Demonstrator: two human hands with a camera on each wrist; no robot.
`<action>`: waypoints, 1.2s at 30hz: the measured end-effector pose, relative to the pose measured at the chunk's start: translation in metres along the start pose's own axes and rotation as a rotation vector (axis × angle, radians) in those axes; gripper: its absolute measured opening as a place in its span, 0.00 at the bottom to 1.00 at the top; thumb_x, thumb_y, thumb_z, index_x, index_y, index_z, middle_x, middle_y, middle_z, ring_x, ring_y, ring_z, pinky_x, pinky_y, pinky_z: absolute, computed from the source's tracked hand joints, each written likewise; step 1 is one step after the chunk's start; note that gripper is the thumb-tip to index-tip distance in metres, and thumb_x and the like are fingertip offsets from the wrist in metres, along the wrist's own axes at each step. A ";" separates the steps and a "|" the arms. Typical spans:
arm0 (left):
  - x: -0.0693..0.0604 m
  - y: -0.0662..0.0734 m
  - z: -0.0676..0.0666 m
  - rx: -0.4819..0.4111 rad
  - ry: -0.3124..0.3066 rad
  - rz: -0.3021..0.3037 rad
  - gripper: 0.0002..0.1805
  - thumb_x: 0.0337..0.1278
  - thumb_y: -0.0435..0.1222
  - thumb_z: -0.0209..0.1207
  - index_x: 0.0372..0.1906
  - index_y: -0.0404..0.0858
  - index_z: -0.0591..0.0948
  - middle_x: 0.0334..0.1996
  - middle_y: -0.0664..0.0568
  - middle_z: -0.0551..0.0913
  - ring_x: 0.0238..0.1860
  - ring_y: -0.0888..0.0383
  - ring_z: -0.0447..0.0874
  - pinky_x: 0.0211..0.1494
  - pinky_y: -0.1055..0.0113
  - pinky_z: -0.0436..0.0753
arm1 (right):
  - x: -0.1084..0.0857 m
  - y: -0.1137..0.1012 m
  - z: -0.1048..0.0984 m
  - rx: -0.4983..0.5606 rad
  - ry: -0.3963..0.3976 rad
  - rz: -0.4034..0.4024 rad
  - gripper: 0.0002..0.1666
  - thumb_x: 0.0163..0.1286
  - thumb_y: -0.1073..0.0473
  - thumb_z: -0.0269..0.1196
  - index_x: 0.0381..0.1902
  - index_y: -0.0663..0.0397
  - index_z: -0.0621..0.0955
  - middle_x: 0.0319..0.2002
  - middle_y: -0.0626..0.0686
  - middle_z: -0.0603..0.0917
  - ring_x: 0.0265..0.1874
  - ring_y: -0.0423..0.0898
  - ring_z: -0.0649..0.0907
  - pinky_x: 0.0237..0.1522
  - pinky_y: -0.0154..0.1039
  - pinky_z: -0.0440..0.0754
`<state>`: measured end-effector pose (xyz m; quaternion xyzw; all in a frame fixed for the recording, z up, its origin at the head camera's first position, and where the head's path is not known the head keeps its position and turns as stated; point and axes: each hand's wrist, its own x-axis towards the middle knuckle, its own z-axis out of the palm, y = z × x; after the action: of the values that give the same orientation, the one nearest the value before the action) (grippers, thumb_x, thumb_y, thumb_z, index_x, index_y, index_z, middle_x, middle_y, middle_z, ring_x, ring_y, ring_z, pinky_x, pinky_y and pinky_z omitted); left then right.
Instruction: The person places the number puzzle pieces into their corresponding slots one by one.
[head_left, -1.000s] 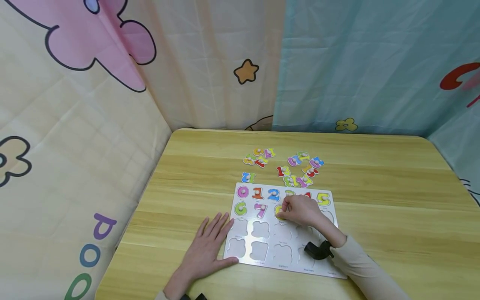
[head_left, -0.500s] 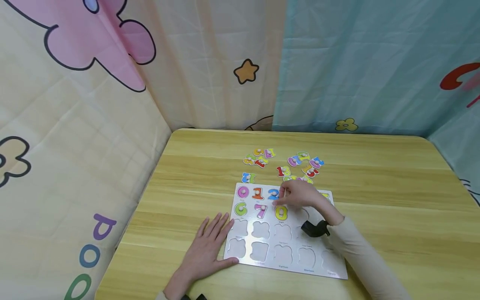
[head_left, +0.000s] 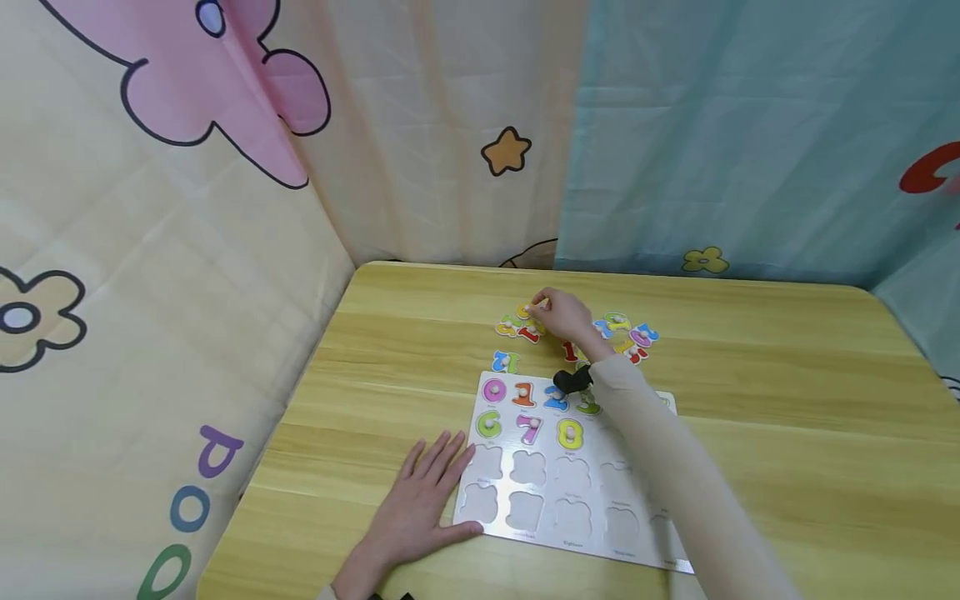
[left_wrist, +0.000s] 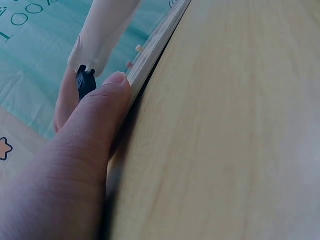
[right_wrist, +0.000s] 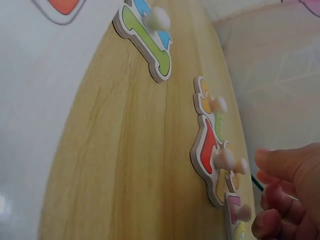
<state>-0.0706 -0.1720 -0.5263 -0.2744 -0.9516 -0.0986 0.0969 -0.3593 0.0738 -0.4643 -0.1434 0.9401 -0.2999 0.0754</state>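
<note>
Fingertips of the right hand (head_left: 567, 318) hang right by a small orange number piece (head_left: 522, 312), out beyond the far edge of the flat white board (head_left: 551, 467) with shaped hollows. We get a clear look from the right wrist: bent fingers, thumb parted from them, nothing in their grip. Near them, also beyond the board, we spot a red-faced wooden piece (right_wrist: 207, 147) with a pale round knob, and, just off the board's far left corner, a blue-and-green number piece (head_left: 504, 361).

Over to the left hand (head_left: 415, 512): we see fingers straight and fanned at the board's left edge, thumb at its near left corner, gripping nothing. The board lies flat on the pale wooden table (head_left: 810, 417), and in its two far rows we count off a pink 0 (head_left: 493, 390), an orange-red 1 (head_left: 523, 394), a blue 2 (head_left: 556, 402), a green 6 (head_left: 489, 424), a purple 7 (head_left: 529, 428) and a yellow 8 (head_left: 570, 434), all seated. A cream sleeve (head_left: 675, 467) crosses above the board's right part, and well beyond its far edge we have a pale curtain (head_left: 450, 125) with an orange star (head_left: 506, 151).
</note>
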 end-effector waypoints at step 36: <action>0.000 0.000 0.003 -0.009 0.032 0.010 0.53 0.51 0.73 0.43 0.74 0.41 0.56 0.73 0.46 0.52 0.72 0.47 0.47 0.70 0.47 0.47 | -0.021 0.000 -0.010 -0.006 0.019 -0.006 0.21 0.72 0.44 0.54 0.42 0.59 0.73 0.23 0.52 0.74 0.17 0.46 0.73 0.19 0.38 0.67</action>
<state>-0.0712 -0.1713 -0.5290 -0.2778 -0.9482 -0.1066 0.1113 -0.3417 0.0863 -0.4550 -0.1435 0.9413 -0.2986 0.0652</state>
